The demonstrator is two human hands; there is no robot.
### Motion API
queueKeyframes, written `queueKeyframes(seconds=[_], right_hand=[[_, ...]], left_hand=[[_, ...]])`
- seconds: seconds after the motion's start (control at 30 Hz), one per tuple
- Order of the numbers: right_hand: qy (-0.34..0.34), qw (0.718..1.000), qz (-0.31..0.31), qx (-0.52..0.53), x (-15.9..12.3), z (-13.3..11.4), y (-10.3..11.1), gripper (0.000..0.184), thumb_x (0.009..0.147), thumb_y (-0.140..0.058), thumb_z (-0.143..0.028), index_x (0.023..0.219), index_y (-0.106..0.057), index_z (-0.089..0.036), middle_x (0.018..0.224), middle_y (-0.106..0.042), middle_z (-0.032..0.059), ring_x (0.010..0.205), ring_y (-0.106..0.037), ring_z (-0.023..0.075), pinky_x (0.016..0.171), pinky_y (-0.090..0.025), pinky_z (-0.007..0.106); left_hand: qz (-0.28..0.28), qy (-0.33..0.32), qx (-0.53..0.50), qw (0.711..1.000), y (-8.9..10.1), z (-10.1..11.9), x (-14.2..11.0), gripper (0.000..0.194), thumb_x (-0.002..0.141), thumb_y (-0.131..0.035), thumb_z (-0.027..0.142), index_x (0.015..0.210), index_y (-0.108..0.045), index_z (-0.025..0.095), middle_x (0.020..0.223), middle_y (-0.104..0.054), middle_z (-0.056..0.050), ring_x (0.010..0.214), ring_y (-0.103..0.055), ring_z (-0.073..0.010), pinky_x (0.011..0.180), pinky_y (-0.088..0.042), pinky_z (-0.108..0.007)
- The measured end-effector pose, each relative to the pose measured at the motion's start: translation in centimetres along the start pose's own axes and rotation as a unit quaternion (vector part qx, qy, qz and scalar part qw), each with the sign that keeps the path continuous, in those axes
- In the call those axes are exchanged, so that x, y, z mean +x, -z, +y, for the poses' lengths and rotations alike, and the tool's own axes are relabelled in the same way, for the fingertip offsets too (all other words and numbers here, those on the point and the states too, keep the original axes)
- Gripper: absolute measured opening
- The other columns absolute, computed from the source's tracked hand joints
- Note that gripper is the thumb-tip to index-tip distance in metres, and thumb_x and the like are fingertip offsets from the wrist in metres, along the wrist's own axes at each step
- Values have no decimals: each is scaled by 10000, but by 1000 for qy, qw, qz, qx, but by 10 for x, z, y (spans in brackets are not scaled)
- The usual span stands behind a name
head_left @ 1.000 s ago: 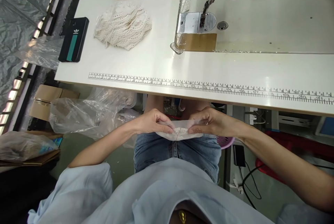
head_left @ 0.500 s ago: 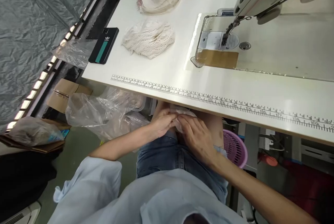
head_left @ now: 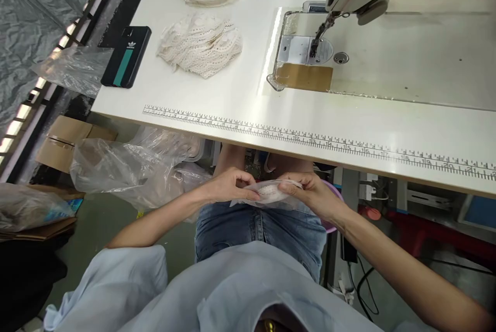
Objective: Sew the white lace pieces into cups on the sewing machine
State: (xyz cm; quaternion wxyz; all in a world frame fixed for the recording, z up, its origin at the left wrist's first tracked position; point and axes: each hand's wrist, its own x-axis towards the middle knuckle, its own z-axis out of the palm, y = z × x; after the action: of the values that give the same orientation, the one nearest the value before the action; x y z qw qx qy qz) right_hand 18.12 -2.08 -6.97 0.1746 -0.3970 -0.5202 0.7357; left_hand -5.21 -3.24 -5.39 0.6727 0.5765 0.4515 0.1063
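Left to right: a closed-looking brown cardboard box (head_left: 62, 146); a crinkled, transparent plastic bag (head_left: 116, 172) (contents too indistinct to name); on the table (head_left: 248, 110), a ruffled heap of cream eyelet lace (head_left: 199, 45). Below the table edge, the left hand (head_left: 228, 186) pinches sheer white fabric (head_left: 271, 193) between thumb and fingers over the lap; the right hand (head_left: 315, 195), thumb uppermost, clamps its other end. A purple basket (head_left: 336, 191) shows partly behind the right hand.
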Motion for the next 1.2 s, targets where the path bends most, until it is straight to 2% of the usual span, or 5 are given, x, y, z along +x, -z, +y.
queueKeyframes(seconds=[0.17,0.37,0.47,0.77,1.2], right_hand=[[-55,996,-48,52,-9,6,10,326,797,-609,-492,819,-728,-189,784,-695,29,767,-613,174,705,-466,274],[-49,992,-102,53,-2,1,0,271,656,-771,-343,879,-726,-197,831,-707,21,755,-621,159,678,-481,263],[-43,993,-103,31,0,-2,-3,192,685,-747,-340,779,-722,-174,737,-687,15,680,-597,134,606,-458,238],[-51,995,-89,9,0,-2,-3,238,669,-749,-379,737,-690,-158,677,-641,-1,630,-560,123,565,-431,232],[-60,995,-74,1,0,1,7,242,669,-748,-431,730,-704,-200,772,-658,34,738,-591,181,659,-470,284]], left_hand=[[17,5,-58,998,-2,-3,-4,206,740,-679,332,765,-693,128,757,-664,-10,725,-575,-108,674,-428,-203],[-14,42,-44,998,0,10,-7,214,754,-663,311,834,-727,123,758,-711,-30,706,-616,-114,638,-452,-184],[-19,59,-32,998,0,15,-8,236,759,-658,321,868,-732,125,794,-725,-39,719,-632,-118,630,-456,-175],[-56,49,-21,997,1,17,-7,272,770,-647,334,922,-723,122,846,-733,-54,741,-650,-122,627,-462,-165],[-76,63,-26,995,8,15,-12,248,747,-673,264,960,-721,146,816,-737,-44,725,-665,-130,635,-476,-166]])
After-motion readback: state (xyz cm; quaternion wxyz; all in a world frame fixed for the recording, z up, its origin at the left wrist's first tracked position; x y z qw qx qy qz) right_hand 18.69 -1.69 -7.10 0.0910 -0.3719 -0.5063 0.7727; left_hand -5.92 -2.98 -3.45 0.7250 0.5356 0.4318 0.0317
